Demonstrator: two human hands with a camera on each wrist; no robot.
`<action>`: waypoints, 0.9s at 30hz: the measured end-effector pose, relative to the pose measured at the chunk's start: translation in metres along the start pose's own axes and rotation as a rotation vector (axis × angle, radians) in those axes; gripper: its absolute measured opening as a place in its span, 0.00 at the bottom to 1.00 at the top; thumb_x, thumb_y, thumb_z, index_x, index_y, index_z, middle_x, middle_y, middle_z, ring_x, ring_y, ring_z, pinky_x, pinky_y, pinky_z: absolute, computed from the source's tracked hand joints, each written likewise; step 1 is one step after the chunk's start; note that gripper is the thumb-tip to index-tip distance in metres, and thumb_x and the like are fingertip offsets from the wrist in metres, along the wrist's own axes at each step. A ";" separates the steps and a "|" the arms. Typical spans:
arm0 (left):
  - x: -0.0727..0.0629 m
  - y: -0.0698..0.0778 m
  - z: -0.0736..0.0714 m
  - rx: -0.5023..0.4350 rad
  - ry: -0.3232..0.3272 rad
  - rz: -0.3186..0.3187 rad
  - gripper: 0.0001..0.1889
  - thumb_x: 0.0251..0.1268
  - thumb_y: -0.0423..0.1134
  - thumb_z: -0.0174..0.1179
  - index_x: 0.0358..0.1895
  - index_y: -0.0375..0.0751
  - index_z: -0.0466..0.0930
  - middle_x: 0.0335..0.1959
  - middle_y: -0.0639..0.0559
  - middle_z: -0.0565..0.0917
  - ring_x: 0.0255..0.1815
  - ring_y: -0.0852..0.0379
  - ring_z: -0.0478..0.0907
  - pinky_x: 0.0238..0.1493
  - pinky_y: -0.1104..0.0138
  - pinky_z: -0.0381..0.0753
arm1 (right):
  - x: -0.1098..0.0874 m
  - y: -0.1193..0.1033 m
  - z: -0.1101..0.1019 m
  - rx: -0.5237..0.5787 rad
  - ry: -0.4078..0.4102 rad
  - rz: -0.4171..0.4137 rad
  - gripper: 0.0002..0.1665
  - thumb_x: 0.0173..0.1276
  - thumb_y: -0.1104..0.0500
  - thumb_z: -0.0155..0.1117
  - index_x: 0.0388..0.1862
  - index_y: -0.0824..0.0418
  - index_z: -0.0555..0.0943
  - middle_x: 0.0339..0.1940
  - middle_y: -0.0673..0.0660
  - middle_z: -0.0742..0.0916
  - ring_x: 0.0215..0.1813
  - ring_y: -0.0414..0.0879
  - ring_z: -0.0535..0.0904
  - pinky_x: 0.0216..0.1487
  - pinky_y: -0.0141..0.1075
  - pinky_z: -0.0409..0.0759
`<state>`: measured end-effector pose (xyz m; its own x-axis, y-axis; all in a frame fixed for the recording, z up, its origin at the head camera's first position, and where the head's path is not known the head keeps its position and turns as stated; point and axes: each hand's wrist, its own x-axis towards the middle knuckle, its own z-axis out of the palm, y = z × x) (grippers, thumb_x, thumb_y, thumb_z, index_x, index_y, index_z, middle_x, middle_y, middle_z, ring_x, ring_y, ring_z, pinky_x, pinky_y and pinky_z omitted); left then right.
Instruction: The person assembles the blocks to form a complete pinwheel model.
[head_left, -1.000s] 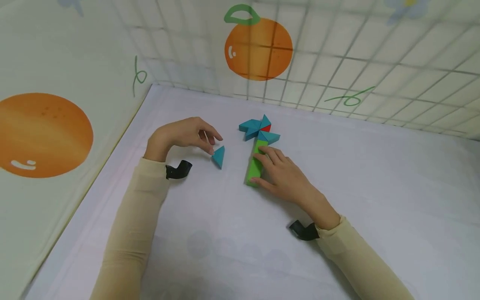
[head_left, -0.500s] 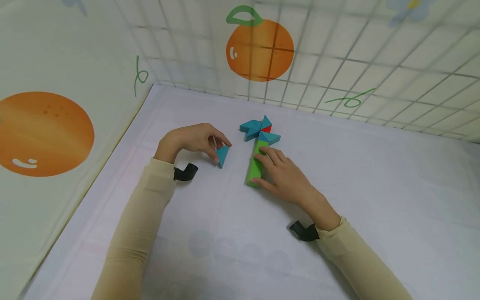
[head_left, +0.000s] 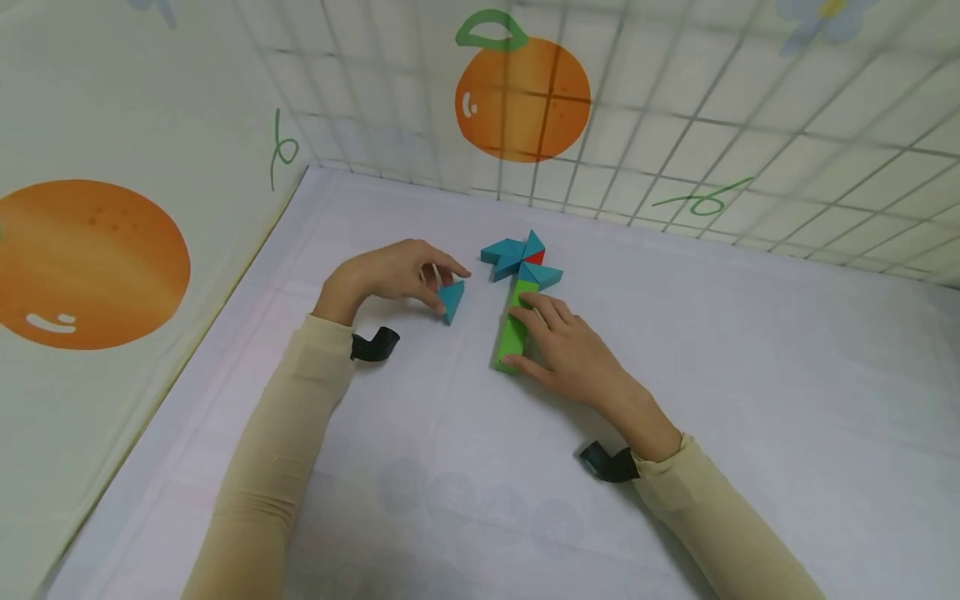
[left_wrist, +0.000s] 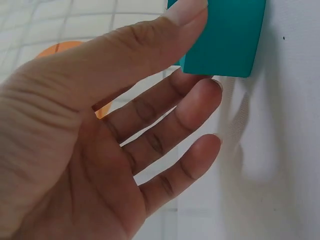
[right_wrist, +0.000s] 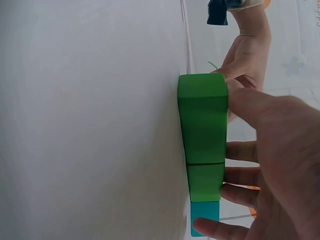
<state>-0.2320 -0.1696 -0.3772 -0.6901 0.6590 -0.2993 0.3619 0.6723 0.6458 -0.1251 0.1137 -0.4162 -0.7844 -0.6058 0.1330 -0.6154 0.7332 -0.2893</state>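
Observation:
My left hand (head_left: 397, 271) pinches a blue triangular block (head_left: 452, 300) between thumb and fingers, just left of the block figure. The left wrist view shows my thumb on one face of this block (left_wrist: 225, 40), low over the white cloth. My right hand (head_left: 573, 354) rests with fairly straight fingers on a column of green blocks (head_left: 512, 342). Two green blocks (right_wrist: 205, 130) stand in line in the right wrist view, my thumb at the near one. Above the column, several blue triangular blocks (head_left: 506, 254) and a red one (head_left: 535, 257) form a pinwheel shape.
The figure lies on a white cloth surface (head_left: 420, 483). Behind it rises a pale sheet with a printed orange (head_left: 521, 100) and a grid showing through. Another sheet with a printed orange (head_left: 93, 262) borders the left side.
My left hand has moved right toward the figure, bringing the blue triangular block rightward and slightly farther back. My right hand and the green blocks have stayed in place.

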 end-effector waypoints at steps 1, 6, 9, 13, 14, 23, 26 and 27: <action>0.000 0.001 -0.001 -0.004 0.015 0.002 0.28 0.53 0.41 0.74 0.60 0.49 0.80 0.48 0.50 0.83 0.46 0.54 0.78 0.48 0.61 0.78 | 0.000 0.000 0.000 0.000 0.001 0.000 0.39 0.68 0.40 0.64 0.69 0.61 0.68 0.71 0.60 0.69 0.70 0.56 0.67 0.60 0.53 0.77; -0.005 0.007 -0.004 -0.034 0.071 -0.005 0.19 0.48 0.40 0.77 0.45 0.45 0.84 0.39 0.51 0.83 0.39 0.53 0.77 0.43 0.61 0.75 | 0.000 0.001 0.001 0.002 0.003 -0.006 0.39 0.68 0.40 0.63 0.69 0.61 0.68 0.71 0.60 0.69 0.71 0.56 0.66 0.60 0.52 0.76; -0.004 0.010 -0.002 -0.021 0.054 -0.005 0.19 0.47 0.43 0.78 0.44 0.45 0.84 0.35 0.51 0.81 0.38 0.53 0.75 0.41 0.62 0.74 | 0.000 0.002 0.002 -0.002 0.007 -0.011 0.39 0.68 0.41 0.63 0.69 0.61 0.68 0.71 0.60 0.69 0.71 0.56 0.66 0.60 0.52 0.76; -0.001 0.016 0.003 0.034 0.030 -0.010 0.24 0.46 0.45 0.78 0.47 0.45 0.82 0.33 0.50 0.79 0.38 0.54 0.75 0.42 0.63 0.74 | 0.000 0.002 0.001 -0.004 0.007 -0.012 0.39 0.68 0.41 0.63 0.69 0.61 0.68 0.71 0.60 0.69 0.70 0.56 0.67 0.60 0.52 0.76; 0.000 0.017 0.004 0.045 0.028 -0.015 0.24 0.46 0.45 0.78 0.48 0.44 0.82 0.33 0.49 0.79 0.38 0.54 0.74 0.42 0.64 0.74 | 0.000 0.002 0.001 -0.004 0.006 -0.012 0.39 0.68 0.41 0.63 0.69 0.61 0.68 0.71 0.60 0.69 0.70 0.56 0.67 0.60 0.52 0.76; 0.002 0.018 0.007 0.143 0.046 -0.109 0.29 0.48 0.42 0.77 0.54 0.40 0.77 0.38 0.46 0.77 0.41 0.52 0.72 0.45 0.61 0.74 | 0.000 0.001 0.001 -0.004 0.005 -0.011 0.38 0.68 0.41 0.63 0.68 0.62 0.68 0.71 0.61 0.69 0.70 0.56 0.67 0.59 0.53 0.77; 0.004 0.016 0.008 0.160 0.049 -0.107 0.25 0.49 0.40 0.77 0.51 0.40 0.78 0.37 0.48 0.78 0.42 0.52 0.73 0.46 0.62 0.74 | 0.000 0.001 0.001 -0.004 0.010 -0.014 0.38 0.68 0.41 0.63 0.68 0.62 0.68 0.71 0.61 0.69 0.70 0.56 0.66 0.59 0.53 0.77; 0.005 0.015 0.009 0.162 0.052 -0.100 0.23 0.50 0.39 0.76 0.50 0.40 0.79 0.37 0.48 0.78 0.42 0.52 0.73 0.46 0.62 0.74 | 0.000 0.001 0.001 -0.004 0.012 -0.016 0.38 0.68 0.41 0.63 0.68 0.62 0.68 0.71 0.61 0.69 0.70 0.56 0.66 0.60 0.53 0.77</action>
<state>-0.2243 -0.1527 -0.3751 -0.7576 0.5704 -0.3173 0.3828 0.7820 0.4918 -0.1255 0.1143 -0.4172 -0.7755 -0.6137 0.1486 -0.6279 0.7250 -0.2829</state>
